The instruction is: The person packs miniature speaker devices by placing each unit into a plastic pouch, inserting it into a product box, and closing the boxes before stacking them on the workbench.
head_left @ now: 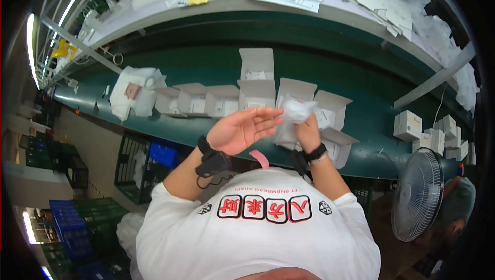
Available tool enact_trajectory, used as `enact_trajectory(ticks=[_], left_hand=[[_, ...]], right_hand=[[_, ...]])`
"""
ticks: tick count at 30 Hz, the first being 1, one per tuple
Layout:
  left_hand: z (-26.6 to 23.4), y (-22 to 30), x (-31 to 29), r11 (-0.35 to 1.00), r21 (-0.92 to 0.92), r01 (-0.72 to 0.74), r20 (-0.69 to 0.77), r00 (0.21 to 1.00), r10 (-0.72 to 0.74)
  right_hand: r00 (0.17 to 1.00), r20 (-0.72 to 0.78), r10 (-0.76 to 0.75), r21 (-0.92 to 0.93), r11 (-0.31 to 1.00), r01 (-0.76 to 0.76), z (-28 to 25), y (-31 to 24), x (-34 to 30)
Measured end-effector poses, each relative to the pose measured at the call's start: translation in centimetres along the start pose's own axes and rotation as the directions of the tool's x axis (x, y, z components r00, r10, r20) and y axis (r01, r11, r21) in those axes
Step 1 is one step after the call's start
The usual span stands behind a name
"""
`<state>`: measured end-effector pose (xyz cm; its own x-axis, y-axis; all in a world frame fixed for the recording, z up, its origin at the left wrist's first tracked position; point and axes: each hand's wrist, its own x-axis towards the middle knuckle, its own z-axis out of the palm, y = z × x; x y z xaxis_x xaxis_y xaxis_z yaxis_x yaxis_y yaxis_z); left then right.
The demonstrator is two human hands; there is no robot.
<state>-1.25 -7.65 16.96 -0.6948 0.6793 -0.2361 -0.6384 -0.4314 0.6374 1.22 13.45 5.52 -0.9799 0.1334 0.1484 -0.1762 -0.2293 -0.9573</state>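
Right hand [308,134] has clear plastic bag [297,109] pinched, held over open white boxes [298,88] on green worktop [374,148]. Left hand [240,129] empty, palm flat, at bag's edge, contact unclear. Bag probably light, soft, slippery; best gripped by bunched film.

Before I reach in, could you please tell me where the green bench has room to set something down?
The green bench is mostly bare between the open white boxes and the closed boxes at right, and behind the open boxes. The middle is crowded: the right hand grips a plastic bag, the left hand close by.
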Motion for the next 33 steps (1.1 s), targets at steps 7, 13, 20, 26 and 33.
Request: enact_trajectory(ticks=[7, 13, 20, 26, 33], left_hand=[[-10.5, -7.4, 4.5, 0.961, 0.263, 0.083, -0.006, 0.996, -0.085], [-8.0, -11.1, 5.7, 0.949, 0.089, 0.301, 0.212, 0.925, -0.314], [-4.5, -6.6, 5.0, 0.130, 0.885, -0.447, 0.394, 0.868, 0.300], [-0.7, -4.0, 4.4, -0.524, 0.311, -0.793, 0.925, 0.379, -0.025], [-1.8, -6.3, 3.5, -0.529, 0.127, -0.839, 0.967, 0.223, -0.121]], right_hand=[[0.990, -0.020, -0.143, 0.272, 0.951, 0.143, -2.7, -3.6, -0.2], [0.972, 0.089, -0.217, 0.562, 0.817, 0.131, -2.3, -5.5, -2.1], [0.903, -0.099, 0.417, 0.689, 0.683, -0.240, -6.5, -6.1, -3.2], [0.811, 0.273, 0.518, 0.891, 0.181, -0.416, -10.9, -1.6, -4.3], [0.817, 0.234, 0.527, 0.920, 0.151, -0.361, -11.1, -0.7, -6.9]])
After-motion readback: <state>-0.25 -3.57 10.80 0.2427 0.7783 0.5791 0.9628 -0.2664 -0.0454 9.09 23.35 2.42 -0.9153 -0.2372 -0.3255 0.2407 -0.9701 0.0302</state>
